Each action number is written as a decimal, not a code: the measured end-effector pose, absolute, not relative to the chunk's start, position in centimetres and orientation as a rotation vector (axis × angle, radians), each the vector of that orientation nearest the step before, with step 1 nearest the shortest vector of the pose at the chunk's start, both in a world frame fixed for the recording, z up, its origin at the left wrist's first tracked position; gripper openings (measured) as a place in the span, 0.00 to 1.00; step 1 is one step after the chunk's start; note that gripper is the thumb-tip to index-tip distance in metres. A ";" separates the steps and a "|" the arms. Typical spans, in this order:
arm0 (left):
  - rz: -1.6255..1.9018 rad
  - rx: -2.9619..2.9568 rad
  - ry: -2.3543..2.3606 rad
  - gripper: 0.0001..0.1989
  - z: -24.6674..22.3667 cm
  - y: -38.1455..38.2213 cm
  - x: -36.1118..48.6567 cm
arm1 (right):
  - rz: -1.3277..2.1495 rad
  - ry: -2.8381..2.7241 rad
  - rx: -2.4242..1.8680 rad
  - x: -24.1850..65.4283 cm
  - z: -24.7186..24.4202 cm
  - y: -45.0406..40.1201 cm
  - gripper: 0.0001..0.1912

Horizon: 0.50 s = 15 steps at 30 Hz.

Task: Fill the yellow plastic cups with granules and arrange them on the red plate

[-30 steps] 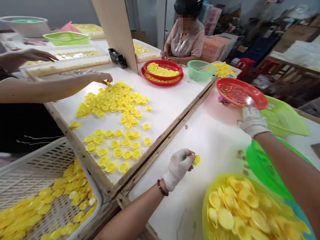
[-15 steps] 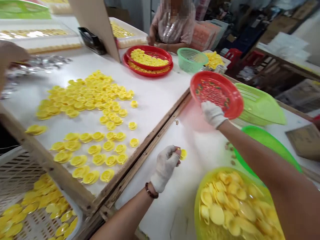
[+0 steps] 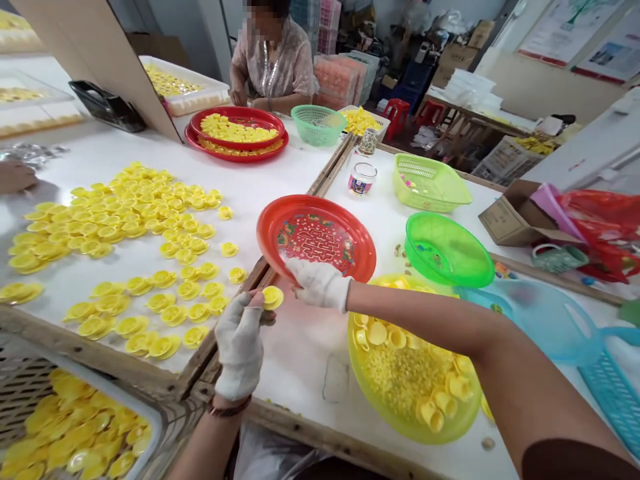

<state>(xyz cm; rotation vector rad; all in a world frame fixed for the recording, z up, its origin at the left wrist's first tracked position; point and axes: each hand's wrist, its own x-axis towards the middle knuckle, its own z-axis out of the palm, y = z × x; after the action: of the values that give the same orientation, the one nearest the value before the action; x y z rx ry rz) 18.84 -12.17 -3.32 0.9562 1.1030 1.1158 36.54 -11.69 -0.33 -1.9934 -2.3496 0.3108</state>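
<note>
Apparently for a light hold, our left hand (image 3: 240, 347) pinches a yellow piece (image 3: 273, 298) between its fingers near the bench's (image 3: 287, 353) left edge; our right hand (image 3: 320, 285) grips the red tray (image 3: 320, 233) by its rim, likely an easy handhold.

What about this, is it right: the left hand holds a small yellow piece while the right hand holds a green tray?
Not quite: the tray in the right hand is red, as the head view shows. The left hand does hold a small yellow piece.
</note>
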 end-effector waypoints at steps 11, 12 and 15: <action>1.009 0.954 1.032 0.16 -3.4 -17.9 15.7 | 0.305 -1.783 -1.882 45.6 3.9 -17.9 0.15; 0.986 0.946 1.019 0.16 -3.5 -18.1 16.0 | 0.296 -1.624 -1.944 47.8 3.9 -18.4 0.15; 0.938 0.938 1.009 0.18 -4.3 -18.8 16.4 | 0.415 -1.275 -2.237 53.1 2.8 -18.4 0.15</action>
<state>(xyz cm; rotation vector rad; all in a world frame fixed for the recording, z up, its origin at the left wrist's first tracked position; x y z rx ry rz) 16.41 -18.84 -4.30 0.9375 1.0087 0.9380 53.13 -18.39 2.79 -2.2369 -1.2754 0.4154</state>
